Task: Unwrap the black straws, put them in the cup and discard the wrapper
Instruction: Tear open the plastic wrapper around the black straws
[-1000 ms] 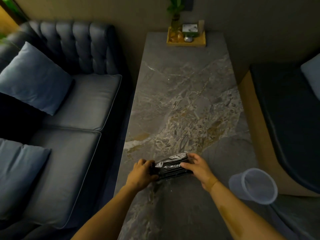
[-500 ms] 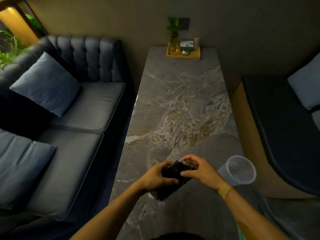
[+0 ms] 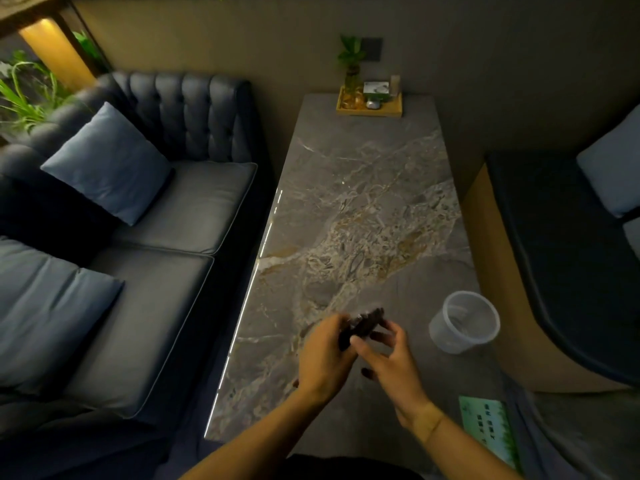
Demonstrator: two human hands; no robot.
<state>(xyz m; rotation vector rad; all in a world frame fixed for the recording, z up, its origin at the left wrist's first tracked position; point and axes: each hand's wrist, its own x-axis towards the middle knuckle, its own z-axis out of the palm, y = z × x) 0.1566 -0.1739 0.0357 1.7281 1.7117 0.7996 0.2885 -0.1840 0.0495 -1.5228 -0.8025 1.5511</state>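
Where a second ago the bundle of black straws point(image 3: 363, 325) lay crosswise between both hands, it now stands tilted on end above the tabletop point(image 3: 363, 202), gripped in the closed fingers of the left hand point(image 3: 325, 355). The right hand point(image 3: 391, 358) has let go, its fingers point(image 3: 384, 336) spread loosely just beside the pack's near end. I cannot tell whether the wrapper is torn yet; it looks as though an opening is being sought. The clear cup point(image 3: 464, 322) waits empty nearby to the right.
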